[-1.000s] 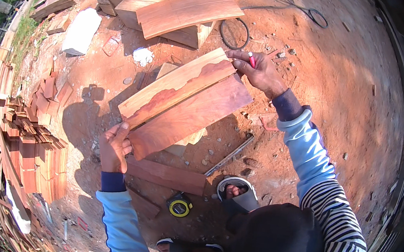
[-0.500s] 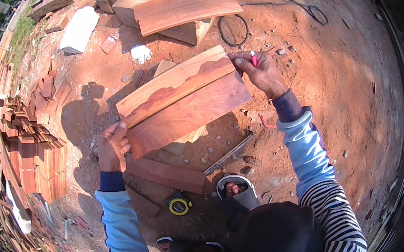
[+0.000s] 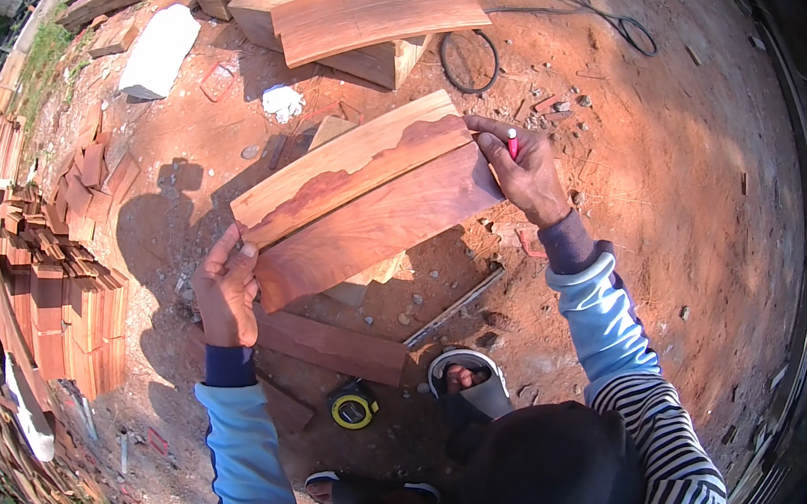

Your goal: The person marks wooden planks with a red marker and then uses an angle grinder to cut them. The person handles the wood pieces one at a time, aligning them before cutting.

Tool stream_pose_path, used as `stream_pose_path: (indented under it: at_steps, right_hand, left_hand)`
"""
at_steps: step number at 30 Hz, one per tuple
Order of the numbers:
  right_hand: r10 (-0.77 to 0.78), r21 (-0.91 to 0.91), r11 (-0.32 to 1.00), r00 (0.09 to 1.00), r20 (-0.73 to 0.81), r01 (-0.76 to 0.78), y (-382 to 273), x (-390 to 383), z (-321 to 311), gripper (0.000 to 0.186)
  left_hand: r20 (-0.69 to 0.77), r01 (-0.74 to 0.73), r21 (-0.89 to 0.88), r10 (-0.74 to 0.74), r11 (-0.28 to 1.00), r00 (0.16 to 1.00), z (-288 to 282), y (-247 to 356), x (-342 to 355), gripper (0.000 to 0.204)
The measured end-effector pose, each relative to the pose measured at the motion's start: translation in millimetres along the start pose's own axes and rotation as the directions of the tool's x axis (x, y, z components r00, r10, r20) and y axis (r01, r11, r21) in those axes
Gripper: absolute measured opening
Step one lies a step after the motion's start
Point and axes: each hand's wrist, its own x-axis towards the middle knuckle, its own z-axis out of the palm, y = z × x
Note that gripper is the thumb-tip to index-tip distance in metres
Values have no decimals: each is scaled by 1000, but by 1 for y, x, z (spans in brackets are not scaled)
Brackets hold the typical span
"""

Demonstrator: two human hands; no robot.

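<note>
Two flat wooden boards lie edge to edge, slanting up to the right, with a thin dark line between them. The farther board [image 3: 334, 165] is pale with a wavy reddish-brown patch; the nearer board [image 3: 382, 224] is reddish all over. My left hand [image 3: 229, 291] grips their left ends, thumb near the seam and fingers at the edge. At the right ends, my right hand [image 3: 529, 177] pinches the boards near the seam. A pink pen [image 3: 512, 145] is tucked in that same hand, its tip pointing up.
A reddish board [image 3: 336, 347] and a yellow-black tape measure [image 3: 352, 407] lie near my feet. Beyond, another board [image 3: 382, 20] rests on thick timber blocks [image 3: 252, 7]. Stacked wood pieces [image 3: 77, 323] stand at left, a white block [image 3: 161, 51] behind, a black cable [image 3: 472, 64] far off.
My right hand has slid slightly nearer along the boards' right ends. The left hand's fingers have shifted on the left ends. The boards have barely moved.
</note>
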Motion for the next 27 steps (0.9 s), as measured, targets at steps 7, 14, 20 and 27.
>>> stream_pose_path:
  at_steps: [7, 14, 20, 27]
  right_hand:
    - [24, 145, 989, 998, -54, -16, 13, -1, 9, 25]
    - [29, 144, 989, 997, -67, -19, 14, -1, 10, 25]
    - [24, 270, 963, 998, -60, -7, 12, -2, 13, 23]
    - [11, 205, 979, 997, -76, 4, 13, 0, 11, 23]
  left_hand:
    - [-9, -41, 39, 41, 998, 999, 5, -1, -2, 46]
    - [-36, -57, 60, 60, 997, 998, 7, -2, -2, 44]
    - [-38, -57, 75, 60, 996, 997, 5, -3, 0, 44]
    - [-21, -54, 47, 55, 997, 998, 6, -3, -2, 44]
